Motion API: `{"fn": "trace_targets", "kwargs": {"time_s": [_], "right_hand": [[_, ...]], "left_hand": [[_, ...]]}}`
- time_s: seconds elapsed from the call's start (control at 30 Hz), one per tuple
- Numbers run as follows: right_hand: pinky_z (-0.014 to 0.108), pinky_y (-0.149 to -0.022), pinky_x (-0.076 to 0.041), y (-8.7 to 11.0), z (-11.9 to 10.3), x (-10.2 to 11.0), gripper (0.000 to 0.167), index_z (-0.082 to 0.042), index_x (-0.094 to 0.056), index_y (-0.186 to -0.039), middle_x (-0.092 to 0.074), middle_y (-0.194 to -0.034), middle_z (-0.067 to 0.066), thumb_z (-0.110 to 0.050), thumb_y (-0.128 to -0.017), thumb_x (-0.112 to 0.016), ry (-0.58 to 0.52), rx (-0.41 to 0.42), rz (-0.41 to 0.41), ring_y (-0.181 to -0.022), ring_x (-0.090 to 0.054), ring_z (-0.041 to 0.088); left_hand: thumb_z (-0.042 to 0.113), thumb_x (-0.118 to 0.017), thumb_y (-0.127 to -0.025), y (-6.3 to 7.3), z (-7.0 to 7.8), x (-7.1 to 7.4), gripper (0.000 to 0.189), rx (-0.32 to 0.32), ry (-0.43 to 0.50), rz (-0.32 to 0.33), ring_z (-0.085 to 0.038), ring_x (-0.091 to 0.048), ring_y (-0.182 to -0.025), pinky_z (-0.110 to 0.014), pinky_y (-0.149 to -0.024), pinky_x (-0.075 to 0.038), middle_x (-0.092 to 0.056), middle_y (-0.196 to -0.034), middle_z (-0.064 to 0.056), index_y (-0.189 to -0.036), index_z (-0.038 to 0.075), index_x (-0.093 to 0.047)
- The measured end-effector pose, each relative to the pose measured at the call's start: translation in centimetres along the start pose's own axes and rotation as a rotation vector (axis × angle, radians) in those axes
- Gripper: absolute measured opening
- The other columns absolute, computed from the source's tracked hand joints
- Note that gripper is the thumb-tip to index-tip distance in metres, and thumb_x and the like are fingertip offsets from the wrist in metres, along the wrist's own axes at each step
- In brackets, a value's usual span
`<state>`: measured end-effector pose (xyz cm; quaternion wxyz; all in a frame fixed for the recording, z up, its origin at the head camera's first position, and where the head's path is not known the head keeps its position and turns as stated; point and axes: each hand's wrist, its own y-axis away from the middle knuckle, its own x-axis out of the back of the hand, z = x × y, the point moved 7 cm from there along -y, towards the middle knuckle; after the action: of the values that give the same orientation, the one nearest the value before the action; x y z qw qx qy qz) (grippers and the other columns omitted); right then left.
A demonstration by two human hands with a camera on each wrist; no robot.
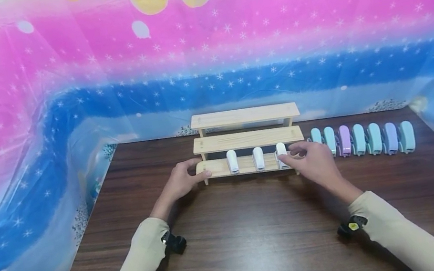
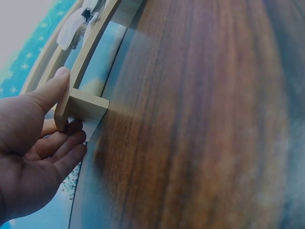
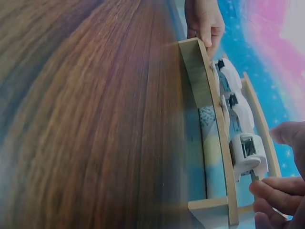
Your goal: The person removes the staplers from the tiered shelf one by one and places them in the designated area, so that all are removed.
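Note:
A three-tier wooden stand (image 1: 247, 139) stands at the back of the table. Three white staplers are spaced along its lowest shelf: a left one (image 1: 232, 162), a middle one (image 1: 258, 158) and a right one (image 1: 281, 149). My left hand (image 1: 181, 179) grips the left end of that shelf, thumb on top and fingers below the board (image 2: 71, 90). Beside the right stapler (image 3: 249, 155) is my right hand (image 1: 316, 161), thumb and fingers spread apart. In the right wrist view, its fingertips (image 3: 259, 188) are right at that stapler's lower end, while the thumb stands off from it.
Right of the stand is a row of several staplers in teal, with a purple one (image 1: 345, 140) and a lavender one (image 1: 391, 137) among them. A printed pink and blue cloth (image 1: 237, 54) hangs behind the dark wood table (image 1: 253, 240).

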<state>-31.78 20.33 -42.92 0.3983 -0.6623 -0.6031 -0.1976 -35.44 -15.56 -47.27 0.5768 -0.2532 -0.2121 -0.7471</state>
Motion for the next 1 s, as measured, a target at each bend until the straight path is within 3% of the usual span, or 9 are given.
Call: {"fn": "trace_targets", "kwargs": {"time_s": [0.33,0.57,0.8,1.0], "right_hand": [[0.044,-0.074,-0.054,0.0,-0.3,-0.8,0.056,-0.006,-0.079,-0.107,-0.078,-0.093,0.011,-0.057,-0.086,-0.076,0.057,-0.014,0.008,-0.082,-0.07,0.025],[0.045,-0.076,-0.054,-0.1,-0.4,-1.0,0.055,-0.005,-0.079,-0.106,-0.078,-0.093,0.011,-0.056,-0.086,-0.077,0.056,-0.021,0.018,-0.084,-0.071,0.026],[0.047,-0.08,-0.054,-0.1,-0.2,-1.3,0.059,-0.005,-0.078,-0.108,-0.077,-0.098,0.013,-0.06,-0.087,-0.074,0.035,-0.052,-0.019,-0.09,-0.071,0.028],[0.046,-0.08,-0.053,-0.3,-0.1,-1.5,0.053,-0.005,-0.078,-0.107,-0.077,-0.097,0.012,-0.054,-0.088,-0.076,0.029,-0.066,-0.023,-0.089,-0.07,0.028]], "left_hand": [[0.04,-0.076,-0.093,0.1,-0.2,-0.1,0.064,0.012,0.003,-0.006,-0.024,-0.064,-0.096,-0.047,-0.094,-0.049,-0.061,-0.141,-0.016,-0.143,0.004,-0.058],[0.04,-0.076,-0.093,0.1,-0.1,-0.2,0.064,0.012,-0.001,-0.003,-0.026,-0.06,-0.112,-0.049,-0.1,-0.047,-0.059,-0.143,-0.016,-0.143,0.005,-0.058],[0.04,-0.076,-0.093,0.1,0.0,-0.1,0.065,0.016,-0.002,-0.003,-0.025,-0.063,-0.1,-0.047,-0.097,-0.048,-0.06,-0.142,-0.016,-0.144,0.004,-0.057],[0.039,-0.076,-0.093,0.1,0.2,0.0,0.065,0.014,-0.007,0.0,-0.025,-0.062,-0.103,-0.048,-0.099,-0.047,-0.059,-0.144,-0.017,-0.144,0.004,-0.057]]}}
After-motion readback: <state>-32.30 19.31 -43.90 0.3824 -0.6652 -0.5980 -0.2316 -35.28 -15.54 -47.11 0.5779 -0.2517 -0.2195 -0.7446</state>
